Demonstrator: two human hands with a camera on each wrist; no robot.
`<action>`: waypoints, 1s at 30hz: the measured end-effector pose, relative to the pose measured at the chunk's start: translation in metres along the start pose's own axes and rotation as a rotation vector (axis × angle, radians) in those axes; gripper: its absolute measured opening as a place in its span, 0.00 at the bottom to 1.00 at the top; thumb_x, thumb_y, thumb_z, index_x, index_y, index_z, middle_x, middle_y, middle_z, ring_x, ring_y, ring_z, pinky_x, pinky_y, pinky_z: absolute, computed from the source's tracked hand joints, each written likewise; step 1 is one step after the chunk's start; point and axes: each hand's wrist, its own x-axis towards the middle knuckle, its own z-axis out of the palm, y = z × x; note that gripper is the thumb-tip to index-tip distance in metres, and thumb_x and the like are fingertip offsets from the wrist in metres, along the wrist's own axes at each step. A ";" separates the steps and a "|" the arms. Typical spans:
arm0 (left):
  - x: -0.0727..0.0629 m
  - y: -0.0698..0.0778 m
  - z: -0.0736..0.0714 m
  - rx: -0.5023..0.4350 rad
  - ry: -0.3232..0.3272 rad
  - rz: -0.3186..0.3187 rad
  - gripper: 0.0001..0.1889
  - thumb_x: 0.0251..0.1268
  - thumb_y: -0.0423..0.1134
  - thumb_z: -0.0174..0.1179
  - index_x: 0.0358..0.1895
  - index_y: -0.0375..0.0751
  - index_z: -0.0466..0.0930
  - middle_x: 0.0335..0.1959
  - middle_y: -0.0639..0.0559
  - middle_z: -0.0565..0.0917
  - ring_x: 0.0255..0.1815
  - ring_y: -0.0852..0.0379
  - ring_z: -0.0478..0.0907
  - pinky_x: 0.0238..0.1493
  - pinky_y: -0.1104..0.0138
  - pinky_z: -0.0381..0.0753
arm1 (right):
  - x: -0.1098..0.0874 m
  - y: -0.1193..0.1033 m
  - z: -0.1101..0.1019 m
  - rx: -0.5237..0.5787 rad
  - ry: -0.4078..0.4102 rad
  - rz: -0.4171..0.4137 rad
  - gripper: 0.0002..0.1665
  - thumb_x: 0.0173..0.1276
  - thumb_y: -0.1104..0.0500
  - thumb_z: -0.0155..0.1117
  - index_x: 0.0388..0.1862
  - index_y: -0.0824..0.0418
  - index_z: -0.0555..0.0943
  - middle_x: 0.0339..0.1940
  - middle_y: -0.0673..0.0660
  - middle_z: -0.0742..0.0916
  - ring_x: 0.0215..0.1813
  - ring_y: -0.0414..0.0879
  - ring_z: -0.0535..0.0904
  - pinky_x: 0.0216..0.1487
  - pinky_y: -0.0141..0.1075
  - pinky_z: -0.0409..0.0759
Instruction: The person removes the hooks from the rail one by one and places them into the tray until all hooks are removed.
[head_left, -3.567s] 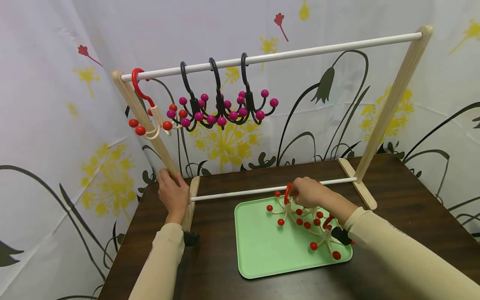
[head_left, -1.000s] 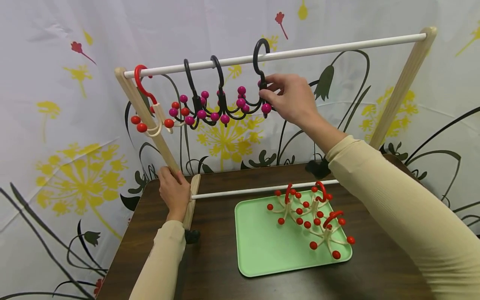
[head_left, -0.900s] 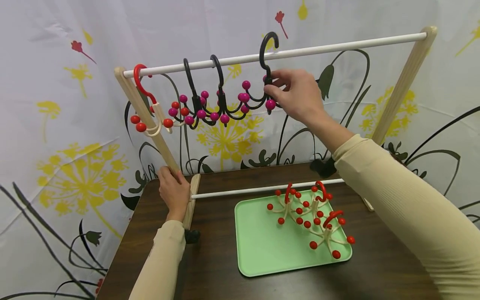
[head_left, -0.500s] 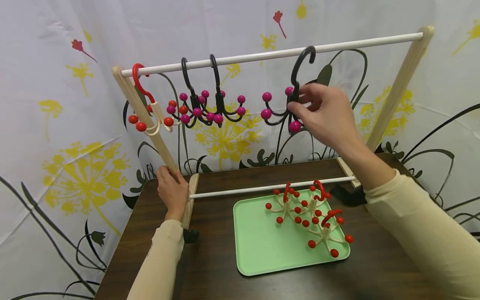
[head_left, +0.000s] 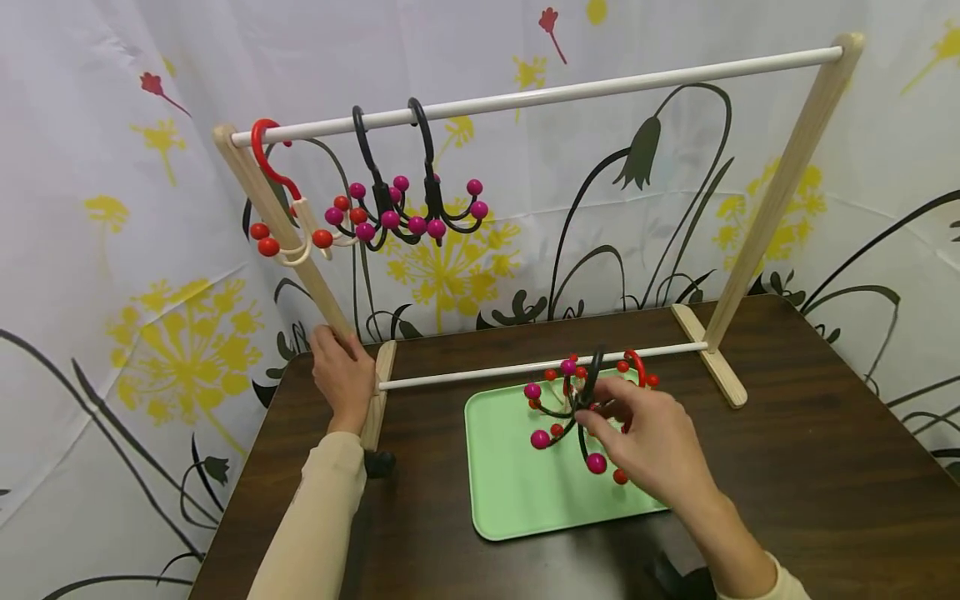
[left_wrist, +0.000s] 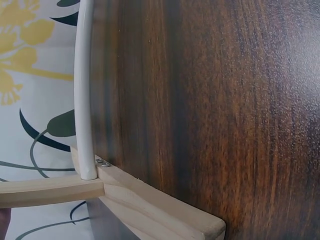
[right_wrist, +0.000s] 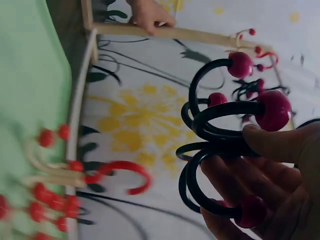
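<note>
My right hand pinches the stem of a black multi-arm hanger with magenta ball tips. This hanger is low over the green tray and overlaps the cream hangers with red balls and red hooks. Up close in the right wrist view, the black hanger has its curved arms pointing toward my wrist, thumb and fingers around its middle. My left hand grips the rack's left wooden post near its foot.
On the white rail hang a red-hooked cream hanger and two black hangers, all toward the left end. A white lower bar runs behind the tray. The right post stands on the brown table.
From the hangers on the tray, my right hand rose to the rail and unhooked the third black hanger, then carried it right and down over the tray. My left hand stayed on the post.
</note>
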 end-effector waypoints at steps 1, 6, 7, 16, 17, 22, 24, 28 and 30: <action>0.001 0.000 0.000 -0.002 -0.002 -0.001 0.12 0.67 0.36 0.55 0.46 0.32 0.67 0.40 0.34 0.70 0.31 0.29 0.72 0.31 0.39 0.69 | -0.006 0.007 0.007 0.015 -0.003 0.021 0.10 0.58 0.59 0.75 0.37 0.48 0.84 0.29 0.41 0.86 0.25 0.34 0.79 0.28 0.37 0.73; 0.002 0.002 0.002 -0.009 -0.020 -0.007 0.13 0.67 0.37 0.56 0.46 0.32 0.67 0.41 0.35 0.70 0.31 0.29 0.72 0.32 0.39 0.69 | -0.031 0.037 0.038 0.034 0.001 0.087 0.12 0.56 0.61 0.76 0.35 0.48 0.84 0.29 0.42 0.87 0.33 0.36 0.84 0.33 0.36 0.77; 0.003 0.003 0.001 -0.012 -0.027 -0.010 0.13 0.67 0.37 0.56 0.46 0.32 0.67 0.41 0.35 0.70 0.32 0.29 0.72 0.32 0.39 0.69 | -0.034 0.042 0.042 0.019 0.010 0.083 0.12 0.55 0.61 0.77 0.35 0.48 0.84 0.30 0.42 0.88 0.34 0.37 0.84 0.33 0.37 0.77; 0.002 0.002 -0.002 0.000 -0.024 -0.023 0.13 0.66 0.37 0.56 0.48 0.32 0.67 0.42 0.35 0.70 0.33 0.29 0.73 0.33 0.39 0.69 | -0.053 0.070 0.060 -0.040 0.058 0.104 0.14 0.53 0.62 0.78 0.40 0.55 0.86 0.34 0.48 0.89 0.40 0.46 0.85 0.40 0.45 0.78; 0.002 0.002 -0.002 0.000 -0.025 -0.025 0.14 0.66 0.37 0.56 0.48 0.32 0.67 0.42 0.34 0.70 0.33 0.29 0.72 0.33 0.39 0.69 | -0.054 0.072 0.062 -0.039 0.058 0.111 0.14 0.53 0.61 0.78 0.40 0.55 0.86 0.33 0.48 0.89 0.39 0.46 0.85 0.39 0.44 0.78; 0.001 0.001 -0.003 0.000 -0.030 -0.034 0.14 0.66 0.37 0.56 0.47 0.31 0.67 0.42 0.34 0.70 0.32 0.28 0.72 0.33 0.39 0.69 | -0.059 0.080 0.069 -0.031 0.043 0.132 0.12 0.54 0.62 0.77 0.37 0.54 0.85 0.25 0.44 0.82 0.30 0.43 0.78 0.33 0.38 0.73; 0.001 0.000 -0.003 0.002 -0.027 -0.031 0.14 0.66 0.37 0.56 0.47 0.31 0.67 0.42 0.34 0.70 0.32 0.28 0.72 0.33 0.39 0.69 | -0.060 0.083 0.071 -0.025 0.041 0.142 0.13 0.53 0.64 0.77 0.37 0.55 0.85 0.24 0.44 0.81 0.29 0.42 0.76 0.33 0.38 0.72; 0.000 0.001 -0.002 0.004 -0.021 -0.022 0.14 0.66 0.37 0.56 0.47 0.32 0.67 0.41 0.34 0.70 0.32 0.27 0.72 0.32 0.38 0.69 | -0.062 0.086 0.073 -0.009 0.054 0.155 0.15 0.53 0.66 0.76 0.41 0.57 0.86 0.33 0.48 0.87 0.35 0.43 0.81 0.38 0.43 0.76; 0.000 0.001 -0.002 0.002 -0.019 -0.018 0.13 0.66 0.37 0.55 0.47 0.32 0.67 0.41 0.34 0.70 0.32 0.27 0.72 0.32 0.38 0.69 | -0.063 0.088 0.074 0.000 0.069 0.155 0.16 0.54 0.66 0.76 0.43 0.58 0.86 0.37 0.50 0.88 0.39 0.45 0.83 0.42 0.47 0.77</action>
